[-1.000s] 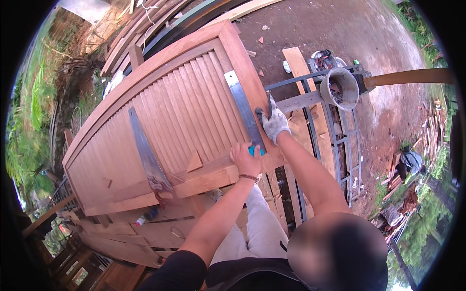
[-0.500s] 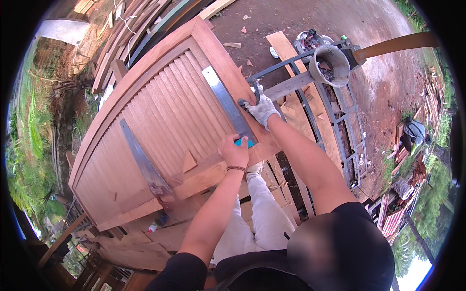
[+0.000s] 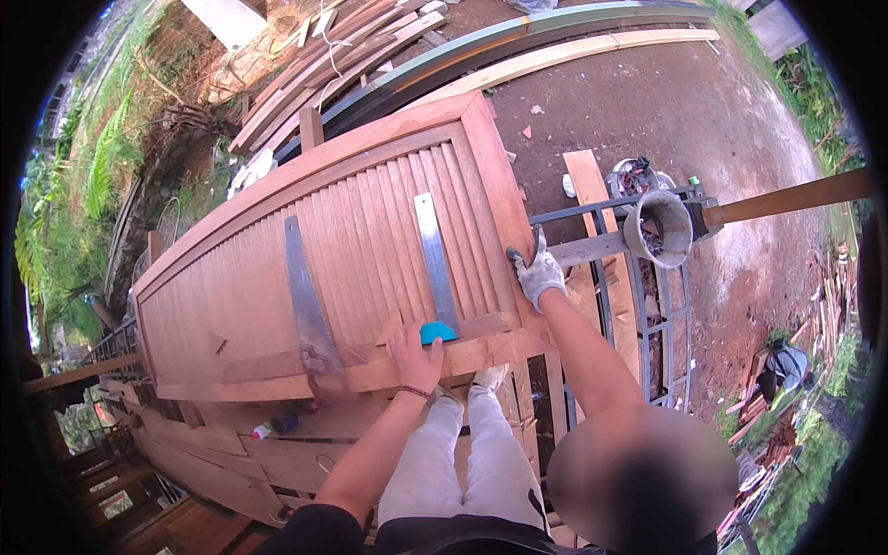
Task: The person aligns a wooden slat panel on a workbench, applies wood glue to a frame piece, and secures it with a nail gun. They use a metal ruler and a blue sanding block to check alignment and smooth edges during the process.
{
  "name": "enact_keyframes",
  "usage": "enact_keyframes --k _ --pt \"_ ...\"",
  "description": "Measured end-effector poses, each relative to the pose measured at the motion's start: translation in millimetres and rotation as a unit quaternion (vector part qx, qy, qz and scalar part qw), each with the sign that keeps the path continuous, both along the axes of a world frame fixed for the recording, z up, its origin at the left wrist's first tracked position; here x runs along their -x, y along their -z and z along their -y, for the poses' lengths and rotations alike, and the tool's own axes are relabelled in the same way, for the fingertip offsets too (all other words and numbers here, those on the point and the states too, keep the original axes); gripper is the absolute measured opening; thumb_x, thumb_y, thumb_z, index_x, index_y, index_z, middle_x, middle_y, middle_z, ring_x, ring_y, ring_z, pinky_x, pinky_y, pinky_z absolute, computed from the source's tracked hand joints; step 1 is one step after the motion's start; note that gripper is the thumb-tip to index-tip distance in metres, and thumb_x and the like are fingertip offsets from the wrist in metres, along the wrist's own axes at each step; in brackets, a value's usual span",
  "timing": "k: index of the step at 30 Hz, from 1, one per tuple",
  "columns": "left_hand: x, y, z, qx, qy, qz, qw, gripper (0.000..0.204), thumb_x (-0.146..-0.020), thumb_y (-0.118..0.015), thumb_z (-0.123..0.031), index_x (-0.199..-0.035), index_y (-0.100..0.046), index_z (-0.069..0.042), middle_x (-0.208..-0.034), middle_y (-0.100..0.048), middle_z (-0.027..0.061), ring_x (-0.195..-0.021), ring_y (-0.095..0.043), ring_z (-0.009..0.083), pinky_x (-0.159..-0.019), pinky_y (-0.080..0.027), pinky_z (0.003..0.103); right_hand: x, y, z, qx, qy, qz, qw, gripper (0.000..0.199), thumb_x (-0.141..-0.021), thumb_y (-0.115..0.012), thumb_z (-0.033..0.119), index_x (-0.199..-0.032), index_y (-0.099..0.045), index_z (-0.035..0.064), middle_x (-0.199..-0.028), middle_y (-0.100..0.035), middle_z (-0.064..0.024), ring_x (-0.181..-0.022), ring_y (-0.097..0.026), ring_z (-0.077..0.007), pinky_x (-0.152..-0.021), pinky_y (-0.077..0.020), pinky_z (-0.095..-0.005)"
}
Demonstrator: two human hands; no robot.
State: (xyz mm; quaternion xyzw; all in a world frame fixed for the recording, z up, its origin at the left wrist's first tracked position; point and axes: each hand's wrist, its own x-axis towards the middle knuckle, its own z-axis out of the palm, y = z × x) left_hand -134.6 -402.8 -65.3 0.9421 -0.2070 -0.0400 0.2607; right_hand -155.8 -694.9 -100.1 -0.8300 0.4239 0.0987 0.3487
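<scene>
A reddish-brown louvered wooden panel (image 3: 502, 185) lies flat before me, slats framed by wide boards. On its near right part rests a try square (image 3: 433, 250) with a steel blade and turquoise handle, the blade lying across the slats. My left hand (image 3: 414, 359), bare with a bracelet at the wrist, holds the handle at the near rail. My right hand (image 3: 539, 276), in a whitish glove with dark fingertips, rests on the panel's right end board, thumb and forefinger spread apart. Further left a handsaw (image 3: 305, 282) lies over the slats. A small wooden wedge (image 3: 388, 330) sits beside my left fingers.
Right of the panel, a grey bucket (image 3: 659, 228) with scraps stands near a dark metal frame (image 3: 655, 324) and loose planks (image 3: 589, 180). Stacked timber (image 3: 342, 65) lies beyond the panel. A small red-and-white bottle (image 3: 263, 431) lies below the near edge.
The try square has shifted left along the panel, away from the right end board, with my left hand on its handle. My right hand stays on the end board. The whole view has tilted.
</scene>
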Motion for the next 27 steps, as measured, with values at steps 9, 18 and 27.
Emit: enact_keyframes --k 9,18,27 --pt "106 -44 -210 -0.062 0.071 -0.322 0.942 0.032 -0.083 -0.069 -0.02 -0.109 -0.066 -0.002 -0.1 -0.066 0.0173 -0.094 -0.064 0.0354 -0.085 -0.052 0.043 97 -29 -41 0.037 -0.036 -0.18 0.982 0.084 -0.094 -0.049 0.06 -0.155 -0.025 0.0088 -0.139 -0.052 -0.0255 -0.123 -0.057 -0.0383 -0.102 -0.047 -0.0452" --pt "206 -58 -446 -0.393 -0.058 -0.464 0.792 0.039 -0.088 -0.063 -0.034 -0.112 -0.068 -0.004 -0.106 -0.069 0.0236 -0.099 -0.067 0.0384 -0.089 -0.053 0.044 410 -41 -207 -0.206 -0.176 -0.454 0.848 0.048 -0.087 -0.063 0.049 -0.115 -0.072 0.01 -0.119 -0.069 -0.0172 -0.111 -0.065 -0.0381 -0.096 -0.0522 -0.0429" --pt "102 -58 -401 -0.227 -0.046 -0.441 0.867 0.043 -0.087 -0.066 -0.037 -0.118 -0.069 -0.007 -0.107 -0.072 0.0185 -0.105 -0.068 0.0308 -0.093 -0.052 0.039 317 40 -215 -0.105 -0.226 -0.331 0.91 0.036 -0.093 -0.055 0.031 -0.121 -0.069 0.0129 -0.126 -0.065 -0.0167 -0.118 -0.062 -0.0357 -0.097 -0.0515 -0.0466"
